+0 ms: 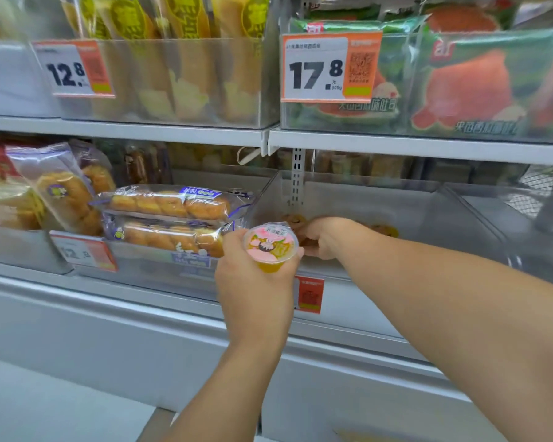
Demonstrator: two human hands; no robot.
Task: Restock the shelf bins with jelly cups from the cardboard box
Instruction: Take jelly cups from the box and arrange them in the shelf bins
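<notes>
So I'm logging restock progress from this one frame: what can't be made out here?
- Right hand, head view: its fingertips are hidden behind the jelly cup that the left hand holds, so whether it holds anything is unclear.
- Bin contents: brownish items beside that hand, blurred and partly covered.
- Cardboard box: not seen in the frame.
- Lower price tag: blurred, partly behind the left hand.

Two shelf levels in view. Upper shelf: bin of upright packets at left, bin of flat bags at right. Lower level: stacked bread packs in the left bin; clear bin to their right. Left hand holds a jelly cup before the divider between them. Right hand reaches inside the clear bin, among small items on its floor.
</notes>
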